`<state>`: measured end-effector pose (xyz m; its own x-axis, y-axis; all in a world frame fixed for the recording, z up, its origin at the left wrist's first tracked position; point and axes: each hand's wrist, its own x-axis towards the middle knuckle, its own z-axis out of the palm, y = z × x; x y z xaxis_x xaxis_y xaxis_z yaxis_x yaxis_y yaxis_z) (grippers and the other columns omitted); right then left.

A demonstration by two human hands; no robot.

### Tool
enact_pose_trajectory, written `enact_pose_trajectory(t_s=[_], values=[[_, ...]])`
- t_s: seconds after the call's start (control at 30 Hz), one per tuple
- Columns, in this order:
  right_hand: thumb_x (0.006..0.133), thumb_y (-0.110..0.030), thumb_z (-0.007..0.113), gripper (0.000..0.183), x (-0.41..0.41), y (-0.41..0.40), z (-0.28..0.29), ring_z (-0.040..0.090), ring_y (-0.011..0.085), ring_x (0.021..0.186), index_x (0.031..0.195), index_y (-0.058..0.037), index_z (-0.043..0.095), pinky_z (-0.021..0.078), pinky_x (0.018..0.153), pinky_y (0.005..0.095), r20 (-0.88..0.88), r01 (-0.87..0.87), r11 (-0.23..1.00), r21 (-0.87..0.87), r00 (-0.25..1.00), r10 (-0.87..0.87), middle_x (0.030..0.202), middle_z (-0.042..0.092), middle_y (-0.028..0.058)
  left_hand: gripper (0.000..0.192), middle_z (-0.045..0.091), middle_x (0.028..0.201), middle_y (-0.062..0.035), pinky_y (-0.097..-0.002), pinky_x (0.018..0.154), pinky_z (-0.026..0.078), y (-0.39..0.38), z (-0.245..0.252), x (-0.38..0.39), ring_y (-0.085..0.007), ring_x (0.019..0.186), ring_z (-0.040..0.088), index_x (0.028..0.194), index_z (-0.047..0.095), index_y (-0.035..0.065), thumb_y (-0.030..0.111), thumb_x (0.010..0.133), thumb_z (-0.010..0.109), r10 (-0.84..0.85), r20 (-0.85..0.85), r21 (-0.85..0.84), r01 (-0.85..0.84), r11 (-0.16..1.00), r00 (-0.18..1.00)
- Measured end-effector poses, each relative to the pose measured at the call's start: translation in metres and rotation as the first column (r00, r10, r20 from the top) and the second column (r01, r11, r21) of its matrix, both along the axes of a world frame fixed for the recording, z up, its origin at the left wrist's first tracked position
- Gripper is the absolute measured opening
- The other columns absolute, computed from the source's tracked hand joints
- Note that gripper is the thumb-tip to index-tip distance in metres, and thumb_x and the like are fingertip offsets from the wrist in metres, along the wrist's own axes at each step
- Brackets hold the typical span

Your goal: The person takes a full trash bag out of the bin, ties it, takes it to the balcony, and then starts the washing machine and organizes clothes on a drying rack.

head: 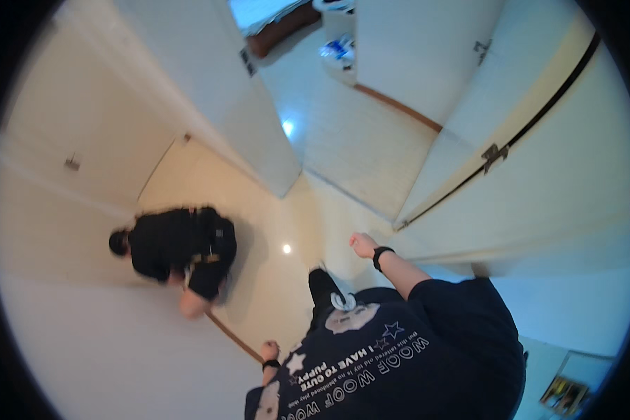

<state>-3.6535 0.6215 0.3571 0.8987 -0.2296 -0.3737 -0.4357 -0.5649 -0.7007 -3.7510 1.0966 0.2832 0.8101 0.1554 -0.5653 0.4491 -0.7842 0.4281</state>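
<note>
My right hand (364, 245), with a black band on the wrist, hangs in the air over the tiled floor with its fingers curled; I see nothing in it. Down by the skirting, my left hand (270, 348) hangs beside my printed dark T-shirt (367, 362), also banded at the wrist; it is small and partly turned away, so its grip is unclear. One dark-clad leg (323, 289) reaches forward on the floor.
A person in black (184, 247) is crouched or bent near the left wall. Ahead, a white door (231, 105) stands ajar by a doorway to a room with shelves (341, 42). Another door's edge with a latch (493, 155) is at right. A box of items (564, 395) lies lower right.
</note>
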Motion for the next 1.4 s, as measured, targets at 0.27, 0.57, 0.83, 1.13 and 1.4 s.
enact_pose_trajectory(t_s=[0.27,0.57,0.83,1.13,1.4], values=[[0.066,-0.006,0.043,0.012,0.032,-0.125,-0.037,0.055,0.0249,0.062,0.07,-0.0044,0.054,0.0435,0.055,0.0332,0.124,0.37,0.922,-0.116,0.926,-0.356,0.066,0.055,0.0147,0.025,0.059,0.08,-0.0167,-0.0384,0.068,0.044,-0.118,-0.033,0.257,-0.0309,0.077,0.056,0.079,0.059,0.0021,0.022,0.071,0.046,-0.478,-0.142,0.152,0.496,0.855,0.867],[0.063,-0.001,0.049,0.012,0.083,-0.259,-0.067,0.052,0.015,0.05,0.075,-0.0046,0.051,0.043,0.042,0.028,-0.498,0.767,0.602,0.222,0.62,-0.607,0.06,0.052,0.0056,0.022,0.058,0.073,-0.0167,-0.0374,0.065,0.045,-0.358,-0.012,0.499,-0.0321,0.071,0.056,0.08,0.057,0.0038,0.022,0.074,0.045,-0.68,0.218,-0.037,0.703,0.711,0.7],[0.061,0.0,0.047,0.009,0.2,-0.384,-0.066,0.054,0.0156,0.048,0.068,-0.0038,0.052,0.0434,0.041,0.0271,-0.483,0.676,0.718,0.164,0.69,-0.539,0.055,0.051,0.0052,0.022,0.059,0.072,-0.0141,-0.0336,0.063,0.045,-0.549,0.034,0.602,-0.0261,0.069,0.058,0.081,0.056,0.0019,0.021,0.074,0.048,-0.643,0.154,-0.197,0.661,0.724,0.75],[0.062,-0.004,0.049,0.006,0.432,-0.484,-0.082,0.052,0.0127,0.046,0.064,-0.0036,0.055,0.0429,0.042,0.0254,-0.207,0.443,0.875,0.195,0.891,-0.405,0.053,0.054,0.0066,0.022,0.06,0.073,-0.0123,-0.0314,0.064,0.045,-0.662,-0.03,0.76,-0.0217,0.066,0.058,0.082,0.058,0.004,0.02,0.074,0.046,-0.299,-0.03,-0.404,0.262,0.876,0.954],[0.055,-0.006,0.056,0.011,0.584,-0.587,-0.076,0.054,0.0177,0.055,0.066,-0.004,0.059,0.0444,0.051,0.0293,-0.123,0.389,0.9,-0.195,0.901,-0.416,0.062,0.057,0.0084,0.023,0.06,0.074,-0.0128,-0.0347,0.067,0.044,-0.781,0.011,0.936,-0.0256,0.073,0.057,0.08,0.058,0.0031,0.021,0.072,0.047,-0.492,0.084,-0.46,0.472,0.752,0.867]])
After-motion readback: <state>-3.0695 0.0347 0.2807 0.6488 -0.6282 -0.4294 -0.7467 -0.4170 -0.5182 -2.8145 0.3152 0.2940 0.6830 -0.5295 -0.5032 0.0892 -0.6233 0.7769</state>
